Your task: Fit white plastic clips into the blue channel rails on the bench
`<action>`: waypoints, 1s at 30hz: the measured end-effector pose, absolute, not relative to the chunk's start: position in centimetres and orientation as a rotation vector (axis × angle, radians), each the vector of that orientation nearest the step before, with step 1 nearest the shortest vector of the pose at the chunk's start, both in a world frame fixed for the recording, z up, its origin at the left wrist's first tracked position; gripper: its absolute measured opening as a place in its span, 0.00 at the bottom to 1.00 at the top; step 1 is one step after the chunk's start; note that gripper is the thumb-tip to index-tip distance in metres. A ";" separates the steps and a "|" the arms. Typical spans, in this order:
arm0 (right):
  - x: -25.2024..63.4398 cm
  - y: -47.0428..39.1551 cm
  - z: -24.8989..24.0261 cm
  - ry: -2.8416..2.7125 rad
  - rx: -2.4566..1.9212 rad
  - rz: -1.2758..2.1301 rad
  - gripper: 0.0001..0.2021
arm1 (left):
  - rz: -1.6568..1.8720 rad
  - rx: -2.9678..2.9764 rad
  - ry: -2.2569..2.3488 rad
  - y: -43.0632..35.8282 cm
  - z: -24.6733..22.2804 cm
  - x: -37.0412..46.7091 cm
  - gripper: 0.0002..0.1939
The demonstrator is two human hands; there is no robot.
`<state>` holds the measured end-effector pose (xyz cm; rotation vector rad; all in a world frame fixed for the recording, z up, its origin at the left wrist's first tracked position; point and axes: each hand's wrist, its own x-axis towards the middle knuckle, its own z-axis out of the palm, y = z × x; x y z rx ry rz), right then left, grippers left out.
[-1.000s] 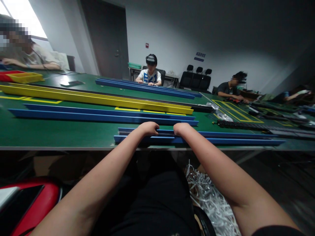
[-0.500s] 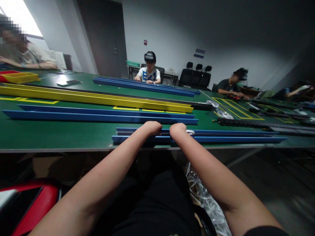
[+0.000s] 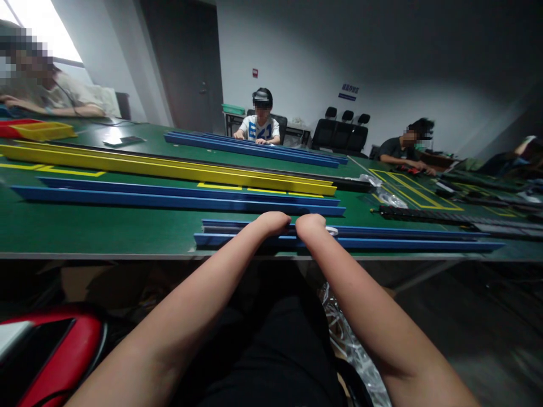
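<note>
My left hand (image 3: 275, 222) and my right hand (image 3: 311, 225) are close together over a long blue channel (image 3: 407, 242) at the table's front edge. Both hands bend down into the channel, and their fingers are hidden behind the backs of the hands and wrists. What they hold, if anything, cannot be made out. A small white ring-shaped item (image 3: 332, 231) shows just right of my right hand, partly covered by it. A grey strip lies inside the channel, visible at its left end.
Behind lie another blue channel (image 3: 182, 202), a yellow channel (image 3: 169, 168) and farther blue channels (image 3: 254, 151). Black strips (image 3: 424, 215) lie at right, a yellow tray (image 3: 46, 131) at far left. Other people sit around the table (image 3: 106, 234). A red stool (image 3: 80, 345) stands lower left.
My left hand has shifted slightly right, closer to my right hand. The whole view has moved a little, and the channels keep their places on the table.
</note>
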<state>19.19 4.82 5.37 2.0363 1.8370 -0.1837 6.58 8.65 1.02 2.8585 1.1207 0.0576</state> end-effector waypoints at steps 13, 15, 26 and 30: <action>21.4 3.8 7.4 1.992 1.768 -0.198 0.20 | 0.041 2.885 1.121 8.8 1.3 4.8 0.12; 21.4 3.5 7.9 2.093 1.686 -0.229 0.21 | 0.032 2.855 1.156 8.9 1.4 2.7 0.12; 20.1 3.9 7.7 2.122 1.698 -0.092 0.21 | 0.052 2.666 1.393 8.5 2.1 -4.9 0.11; 19.9 3.5 6.6 2.117 1.820 -0.009 0.19 | 0.055 2.651 1.418 8.5 2.0 -4.5 0.12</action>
